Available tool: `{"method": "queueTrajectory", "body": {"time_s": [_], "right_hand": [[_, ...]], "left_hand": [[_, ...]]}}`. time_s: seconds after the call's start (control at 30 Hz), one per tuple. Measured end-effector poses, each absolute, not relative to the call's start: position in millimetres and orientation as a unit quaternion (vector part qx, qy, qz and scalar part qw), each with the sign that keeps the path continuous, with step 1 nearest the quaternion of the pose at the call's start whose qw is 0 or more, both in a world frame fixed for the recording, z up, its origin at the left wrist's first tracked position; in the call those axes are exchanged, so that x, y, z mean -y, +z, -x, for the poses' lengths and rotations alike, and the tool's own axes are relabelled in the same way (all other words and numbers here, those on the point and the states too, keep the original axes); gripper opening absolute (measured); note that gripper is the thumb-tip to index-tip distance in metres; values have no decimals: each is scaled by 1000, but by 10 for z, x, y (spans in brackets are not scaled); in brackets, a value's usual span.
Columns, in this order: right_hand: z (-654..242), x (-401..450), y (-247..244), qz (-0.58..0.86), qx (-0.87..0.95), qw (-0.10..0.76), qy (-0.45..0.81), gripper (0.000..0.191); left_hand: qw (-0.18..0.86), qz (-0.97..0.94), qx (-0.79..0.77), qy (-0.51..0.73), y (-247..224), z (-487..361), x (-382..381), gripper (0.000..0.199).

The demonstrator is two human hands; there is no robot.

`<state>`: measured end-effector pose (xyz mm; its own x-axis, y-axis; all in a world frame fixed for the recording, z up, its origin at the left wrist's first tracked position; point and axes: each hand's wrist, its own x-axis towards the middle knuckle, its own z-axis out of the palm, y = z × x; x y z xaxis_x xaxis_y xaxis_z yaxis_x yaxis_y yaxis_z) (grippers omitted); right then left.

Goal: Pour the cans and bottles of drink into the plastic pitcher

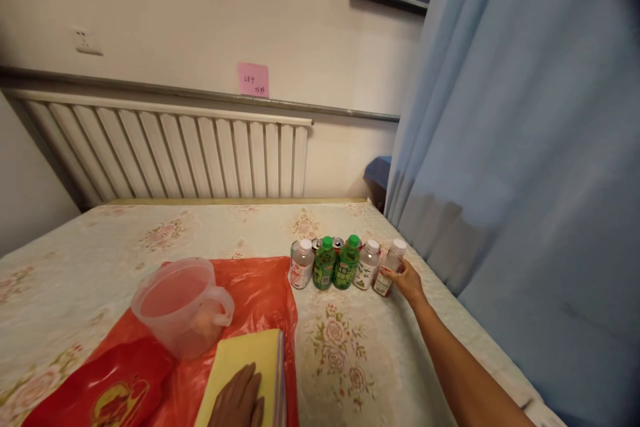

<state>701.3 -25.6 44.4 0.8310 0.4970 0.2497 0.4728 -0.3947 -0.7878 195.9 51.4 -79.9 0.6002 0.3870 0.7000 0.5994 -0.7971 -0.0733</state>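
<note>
My right hand (407, 280) is closed round a clear bottle with a white cap (385, 282), which stands upright at the right end of a row. To its left are another white-capped bottle (366, 268), two green bottles (346, 267) and a white-capped bottle with a red print (301, 267). Tops of cans (338, 243) show behind them. My left hand (240, 400) lies flat on a stack of yellow cloths or sheets (250, 352), its fingers extended.
A translucent jug (175, 313) and a red tray (113, 387) rest on a red plastic sheet (257, 287) at the left. Behind the flowered cloth (335, 347) stands a radiator (200, 153). A blue curtain (525, 180) hangs at the right.
</note>
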Motion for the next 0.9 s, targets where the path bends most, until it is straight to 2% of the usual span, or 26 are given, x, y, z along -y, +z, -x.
{"method": "queueTrajectory", "body": {"time_s": [0.2, 0.47, 0.9], "right_hand": [[-6927, 349, 450, 823, 310, 475, 20, 60], [-6780, 332, 346, 801, 330, 497, 40, 57], [-6673, 567, 193, 805, 250, 536, 42, 78]], "left_hand": [[152, 884, 291, -332, -895, -1943, -520, 33], [144, 881, 294, -342, -904, -1943, -521, 32], [121, 885, 308, -327, -790, -1950, -441, 33]]}}
